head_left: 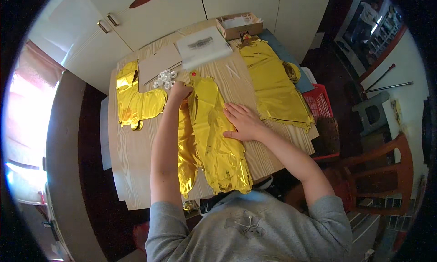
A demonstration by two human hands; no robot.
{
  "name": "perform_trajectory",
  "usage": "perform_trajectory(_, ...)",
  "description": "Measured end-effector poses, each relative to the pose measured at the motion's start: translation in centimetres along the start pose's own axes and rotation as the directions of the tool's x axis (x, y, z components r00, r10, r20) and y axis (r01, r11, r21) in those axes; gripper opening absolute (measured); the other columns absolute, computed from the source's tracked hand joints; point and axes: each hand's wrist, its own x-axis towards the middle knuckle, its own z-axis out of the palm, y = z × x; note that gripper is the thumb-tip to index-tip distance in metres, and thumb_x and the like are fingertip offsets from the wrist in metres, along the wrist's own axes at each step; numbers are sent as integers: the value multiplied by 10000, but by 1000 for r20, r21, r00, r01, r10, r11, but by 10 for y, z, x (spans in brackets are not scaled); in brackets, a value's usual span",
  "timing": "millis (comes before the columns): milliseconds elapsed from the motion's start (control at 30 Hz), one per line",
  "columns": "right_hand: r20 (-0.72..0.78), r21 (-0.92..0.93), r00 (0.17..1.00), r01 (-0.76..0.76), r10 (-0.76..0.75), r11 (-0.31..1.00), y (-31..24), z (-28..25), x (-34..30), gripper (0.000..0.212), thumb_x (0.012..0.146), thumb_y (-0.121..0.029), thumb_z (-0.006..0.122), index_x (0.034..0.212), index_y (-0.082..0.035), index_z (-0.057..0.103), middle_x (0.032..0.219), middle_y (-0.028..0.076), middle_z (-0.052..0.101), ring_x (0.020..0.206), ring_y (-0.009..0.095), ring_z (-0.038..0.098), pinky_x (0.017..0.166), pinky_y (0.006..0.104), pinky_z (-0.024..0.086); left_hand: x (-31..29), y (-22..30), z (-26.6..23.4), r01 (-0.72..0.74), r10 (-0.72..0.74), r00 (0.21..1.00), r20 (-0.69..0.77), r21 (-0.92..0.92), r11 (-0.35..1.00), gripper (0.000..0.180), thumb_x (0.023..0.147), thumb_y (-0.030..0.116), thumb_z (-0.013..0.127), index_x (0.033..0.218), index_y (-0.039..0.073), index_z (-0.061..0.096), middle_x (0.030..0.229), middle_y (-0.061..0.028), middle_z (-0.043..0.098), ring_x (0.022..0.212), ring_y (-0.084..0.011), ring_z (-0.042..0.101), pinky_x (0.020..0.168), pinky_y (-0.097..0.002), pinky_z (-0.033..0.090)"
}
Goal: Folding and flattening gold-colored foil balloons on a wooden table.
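A flat, deflated gold foil balloon (214, 130) lies lengthwise before me, with a small red dot at its far end. My right hand (243, 121) rests on its right edge, fingers spread. At its far left edge my left hand (181, 90) is closed, and what its fingers hold is hidden. Under my left forearm, partly covered, lies another strip of gold foil (187, 159). Just beyond my left hand sits a cluster of small white rolls (165, 79).
Folded gold foil (136, 95) lies at the left of the wooden table (132, 171), a larger gold foil stack (275, 82) at the right. Brown cardboard (157, 61), a clear plastic sheet (205, 47), white sticks (232, 71) and an open box (240, 28) are farther back. A chair (382, 175) stands right.
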Motion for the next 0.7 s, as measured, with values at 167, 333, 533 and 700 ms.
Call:
perform_trajectory(167, 6, -16, 1000, 18, -18, 1000, 0, 0, 3, 890, 877, -645, 452, 1420, 50, 338, 1512, 209, 291, 1425, 310, 226, 1167, 411, 161, -7, -2, -4, 104, -101, 994, 28, -121, 987, 512, 683, 316, 728, 1016, -65, 650, 999, -244, 674, 937, -360, 656, 825, -412, 511)
perform_trajectory(333, 9, -13, 1000, -16, 17, 1000, 6, 4, -3, 891, 878, -646, 450, 1423, 50, 335, 1517, 204, 284, 1430, 303, 218, 1167, 409, 165, -86, 79, -32, -7, 85, 977, -194, 374, 927, 533, 748, 357, 729, 1122, -2, 607, 1104, -198, 639, 1019, -345, 617, 865, -435, 494)
perform_trajectory(533, 31, -30, 999, -5, 6, 1000, -1, 0, 1, 892, 880, -651, 450, 1446, 24, 308, 1543, 183, 240, 1437, 291, 206, 1163, 402, 160, -223, 67, -57, -360, 330, 932, 148, 296, 885, 583, 732, 286, 761, 1241, 91, 551, 1276, -155, 543, 1161, -340, 533, 968, -474, 423)
perform_trajectory(700, -15, -78, 1000, -10, 9, 997, 1, 4, -1, 915, 875, -690, 415, 1445, 18, 314, 1536, 176, 262, 1430, 286, 230, 1162, 401, 174, -282, 61, -40, -463, 426, 884, 191, 245, 852, 718, 677, 302, 800, 1301, 96, 512, 1360, -143, 494, 1322, -330, 412, 1069, -486, 330)
